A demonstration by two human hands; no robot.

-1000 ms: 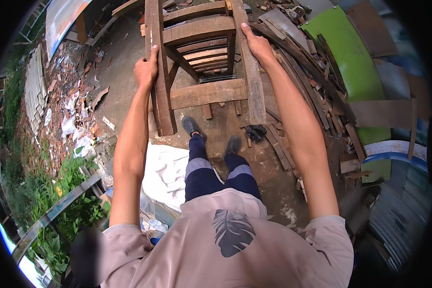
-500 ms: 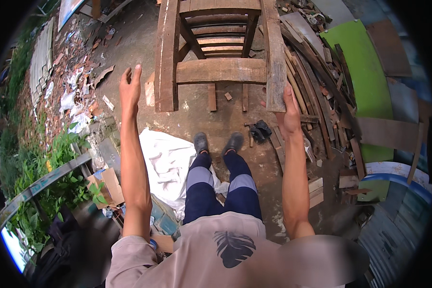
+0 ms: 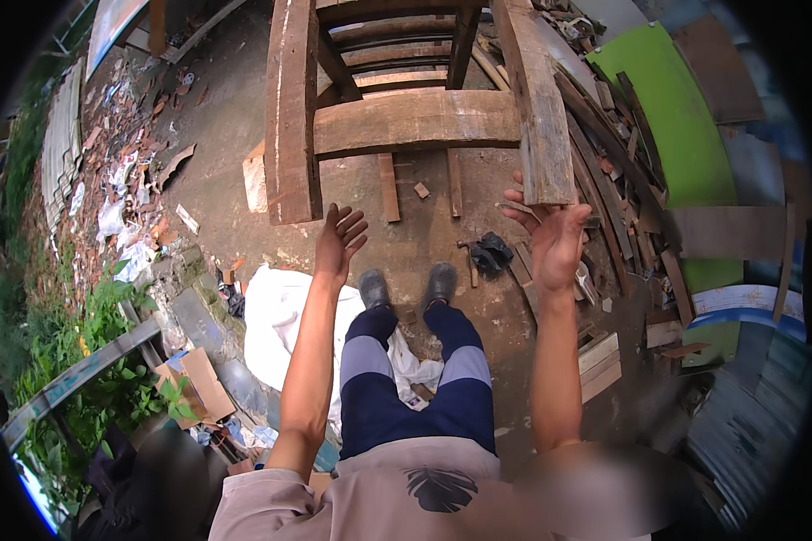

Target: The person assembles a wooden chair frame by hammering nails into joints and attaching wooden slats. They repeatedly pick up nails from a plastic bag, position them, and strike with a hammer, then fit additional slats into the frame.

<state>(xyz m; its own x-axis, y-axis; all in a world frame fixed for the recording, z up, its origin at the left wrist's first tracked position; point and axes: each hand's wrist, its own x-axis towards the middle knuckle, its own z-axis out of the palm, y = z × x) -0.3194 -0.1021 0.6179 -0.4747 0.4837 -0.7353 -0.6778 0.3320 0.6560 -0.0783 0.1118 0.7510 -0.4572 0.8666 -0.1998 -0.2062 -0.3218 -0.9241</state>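
Observation:
A rough brown wooden frame, with two thick posts and several crosspieces (image 3: 419, 123), stands ahead of me at the top of the view. My left hand (image 3: 341, 242) is open, its fingers spread, just beside and below the near end of the left post (image 3: 292, 171). At the right post (image 3: 544, 149), my right hand (image 3: 555, 239) is cupped under the near end, palm up. Its fingers show on the post's left and its thumb on the right, spread apart. Whether this hand touches the wood I cannot tell; the post hides part of the fingers.
White cloth (image 3: 275, 329) lies left of my feet. Right of them are a black plastic bag (image 3: 491, 253) and a hammer-like tool (image 3: 471, 263). Stacked planks and a green board (image 3: 672, 113) line the right side. Rubble (image 3: 122, 198) and plants (image 3: 95, 338) fill the left.
My left hand has swung inward to the right, from outside the left post to just below its end. My right hand has shifted from the right post's side to under its end.

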